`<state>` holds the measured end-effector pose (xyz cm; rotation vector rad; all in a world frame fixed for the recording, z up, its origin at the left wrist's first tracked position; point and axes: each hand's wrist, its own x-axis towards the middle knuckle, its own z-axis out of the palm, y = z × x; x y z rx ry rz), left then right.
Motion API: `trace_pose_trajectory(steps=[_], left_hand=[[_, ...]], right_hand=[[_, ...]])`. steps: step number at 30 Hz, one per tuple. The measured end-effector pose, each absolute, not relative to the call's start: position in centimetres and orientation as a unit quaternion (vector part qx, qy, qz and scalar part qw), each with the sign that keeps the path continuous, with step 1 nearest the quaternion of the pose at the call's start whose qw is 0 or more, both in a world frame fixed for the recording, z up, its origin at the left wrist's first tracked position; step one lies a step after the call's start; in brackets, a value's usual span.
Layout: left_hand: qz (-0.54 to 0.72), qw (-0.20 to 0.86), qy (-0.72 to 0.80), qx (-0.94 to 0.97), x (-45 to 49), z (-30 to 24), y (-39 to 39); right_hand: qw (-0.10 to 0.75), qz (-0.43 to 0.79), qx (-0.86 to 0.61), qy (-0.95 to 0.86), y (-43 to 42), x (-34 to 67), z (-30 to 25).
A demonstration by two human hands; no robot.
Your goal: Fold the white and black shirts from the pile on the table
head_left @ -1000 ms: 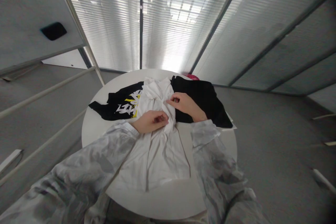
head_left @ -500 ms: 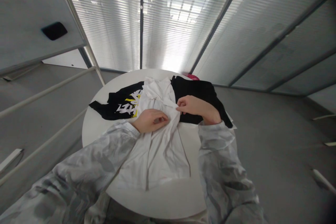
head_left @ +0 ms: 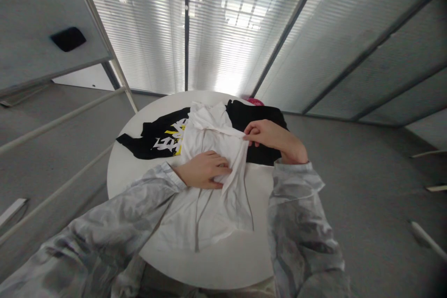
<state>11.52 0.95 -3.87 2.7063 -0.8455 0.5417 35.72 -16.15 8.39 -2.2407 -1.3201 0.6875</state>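
A white shirt (head_left: 195, 214), wrinkled and partly folded lengthwise, lies across the middle of the round table. My right hand (head_left: 272, 138) pinches a fold of it near its upper right side, drawing the cloth out to the right. My left hand (head_left: 200, 171) rests on the middle of the shirt, fingers apart and pressed lightly on the fabric. Black clothing with white and yellow print (head_left: 167, 137) shows to the left of the shirt. More black cloth (head_left: 263, 114) lies on the right, partly behind my right hand.
The white round table (head_left: 209, 274) bears all the clothes. Beyond its far edge a bit of red or pink (head_left: 255, 101) shows. A white metal frame (head_left: 70, 118) stands at the left, and glass panels with blinds (head_left: 223, 46) rise behind.
My right hand has moved right, pulling the pinched fold outward. My left hand has slid slightly toward me and to the right, with its fingers lower on the shirt.
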Motion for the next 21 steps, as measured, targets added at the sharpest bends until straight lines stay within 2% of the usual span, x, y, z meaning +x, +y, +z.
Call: trace_pose_trajectory(steps=[13, 21], left_hand=[[0.250, 0.092, -0.393, 0.880, 10.7, -3.1, -3.3], [0.123, 0.167, -0.423, 0.882, 10.2, -2.6, -4.6]], right_hand=[[0.256, 0.231, -0.790, -0.507, -15.3, 34.8, 7.7], [0.241, 0.231, -0.796, -0.504, -15.1, 34.9, 7.4]])
